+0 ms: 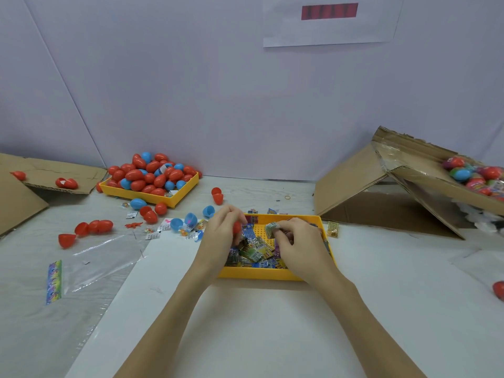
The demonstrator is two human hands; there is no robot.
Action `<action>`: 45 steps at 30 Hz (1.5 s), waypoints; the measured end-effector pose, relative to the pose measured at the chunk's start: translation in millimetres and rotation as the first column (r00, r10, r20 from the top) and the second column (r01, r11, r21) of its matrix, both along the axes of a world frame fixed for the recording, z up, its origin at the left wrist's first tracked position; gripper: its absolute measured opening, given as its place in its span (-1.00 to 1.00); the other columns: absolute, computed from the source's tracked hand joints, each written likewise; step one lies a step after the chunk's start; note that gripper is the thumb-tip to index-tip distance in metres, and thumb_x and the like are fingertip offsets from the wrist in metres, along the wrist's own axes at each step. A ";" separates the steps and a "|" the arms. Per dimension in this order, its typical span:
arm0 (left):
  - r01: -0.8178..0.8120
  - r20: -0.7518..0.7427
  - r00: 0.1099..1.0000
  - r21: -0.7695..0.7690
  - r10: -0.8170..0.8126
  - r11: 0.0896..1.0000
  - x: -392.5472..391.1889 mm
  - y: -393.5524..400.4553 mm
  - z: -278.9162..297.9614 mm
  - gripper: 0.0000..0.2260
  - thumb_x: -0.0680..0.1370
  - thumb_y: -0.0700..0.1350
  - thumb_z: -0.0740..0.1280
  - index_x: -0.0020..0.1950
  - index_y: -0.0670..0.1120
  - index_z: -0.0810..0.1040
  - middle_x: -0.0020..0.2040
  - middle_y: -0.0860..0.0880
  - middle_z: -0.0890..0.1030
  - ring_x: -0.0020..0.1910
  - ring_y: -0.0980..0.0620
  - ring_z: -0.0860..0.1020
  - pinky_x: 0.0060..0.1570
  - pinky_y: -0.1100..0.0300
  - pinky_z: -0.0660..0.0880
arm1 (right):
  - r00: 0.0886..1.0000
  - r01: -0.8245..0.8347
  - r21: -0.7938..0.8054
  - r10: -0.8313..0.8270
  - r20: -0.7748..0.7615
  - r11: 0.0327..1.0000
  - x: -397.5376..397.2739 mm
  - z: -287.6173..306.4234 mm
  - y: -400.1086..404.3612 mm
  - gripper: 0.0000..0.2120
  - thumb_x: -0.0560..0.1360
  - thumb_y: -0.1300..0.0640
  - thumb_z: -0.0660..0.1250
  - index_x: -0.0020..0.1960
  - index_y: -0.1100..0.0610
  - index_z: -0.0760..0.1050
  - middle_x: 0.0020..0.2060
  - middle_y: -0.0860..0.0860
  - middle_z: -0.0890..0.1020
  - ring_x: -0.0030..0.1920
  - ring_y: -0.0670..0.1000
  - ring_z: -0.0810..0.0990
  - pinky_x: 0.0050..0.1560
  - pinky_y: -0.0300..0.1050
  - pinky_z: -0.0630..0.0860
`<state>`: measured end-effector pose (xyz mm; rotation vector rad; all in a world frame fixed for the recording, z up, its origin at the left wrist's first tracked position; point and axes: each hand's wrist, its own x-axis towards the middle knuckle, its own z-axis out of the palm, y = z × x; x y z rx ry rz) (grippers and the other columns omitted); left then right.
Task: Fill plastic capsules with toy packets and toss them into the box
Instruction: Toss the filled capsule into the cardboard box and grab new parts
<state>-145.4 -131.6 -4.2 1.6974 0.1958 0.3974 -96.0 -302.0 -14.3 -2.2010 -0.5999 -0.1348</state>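
Red capsule (236, 227), seemingly a half, above yellow tray's (259, 273) toy packets (256, 251).

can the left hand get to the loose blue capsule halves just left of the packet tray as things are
Probably not yet: the path is open, with the blue capsule halves close beside the left hand, but its fingers already grip a red capsule.

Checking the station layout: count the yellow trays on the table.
2. One yellow tray sits far left by the wall, heaped with red and blue capsules. The other yellow tray is in the centre under both hands, holding toy packets. The cardboard could hide others.
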 end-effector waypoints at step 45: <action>0.233 0.062 0.968 0.118 -0.241 0.965 -15.8 -3.5 14.7 -0.64 0.69 -0.21 0.24 0.44 0.09 0.50 0.13 -0.03 0.58 -0.04 0.16 0.61 0.02 0.34 0.54 | 0.920 0.122 0.461 0.075 -0.385 0.879 -4.2 20.4 -17.9 -0.87 0.51 0.05 0.52 -0.06 0.12 0.69 -0.20 0.02 0.75 -0.22 -0.13 0.67 -0.20 -0.30 0.58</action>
